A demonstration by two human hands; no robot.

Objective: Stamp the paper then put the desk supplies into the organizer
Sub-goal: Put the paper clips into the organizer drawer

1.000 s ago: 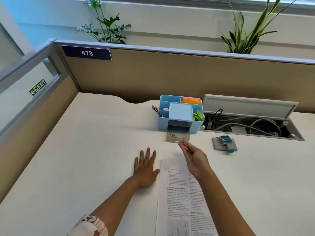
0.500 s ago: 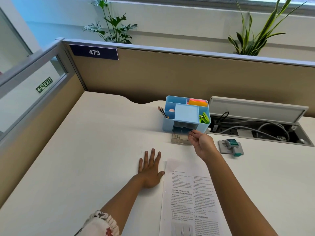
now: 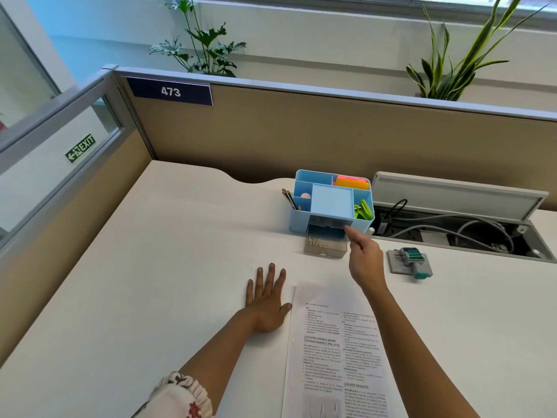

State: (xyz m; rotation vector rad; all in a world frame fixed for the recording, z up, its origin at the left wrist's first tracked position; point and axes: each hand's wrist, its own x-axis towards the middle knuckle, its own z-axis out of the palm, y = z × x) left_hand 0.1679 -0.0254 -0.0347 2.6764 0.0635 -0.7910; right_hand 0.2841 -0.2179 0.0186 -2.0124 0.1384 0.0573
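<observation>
My right hand [image 3: 363, 260] is up at the pale blue plastic desk organizer [image 3: 331, 203], which stands toward the far edge of the white tabletop [image 3: 150, 282]. Its fingers are loosely bunched, the tips just at the organizer's front beside the clear smoky pull-out drawer [image 3: 325, 244]. The drawer is drawn out and has a few metal paper clips in it. I cannot tell whether I am still pinching anything small; nothing shows between the fingertips. My left hand [image 3: 266, 300] lies flat, fingers straight and spread, on the tabletop with the thumb just touching the left edge of the white printed paper sheet [image 3: 334, 351] near the front edge.

I judge I am in the putting-away step, finishing at the drawer. The teal-and-grey self-inking stamp [image 3: 414, 260] still lies on its grey pad [image 3: 396, 262] to the right of my right hand, near the open cable tray, so it is not yet stowed. Whether the paper carries a stamp mark I cannot make out.

Next I would likely push the drawer closed with a straight, gentle press, keeping the light organizer from sliding back, then reach right for the stamp.
</observation>
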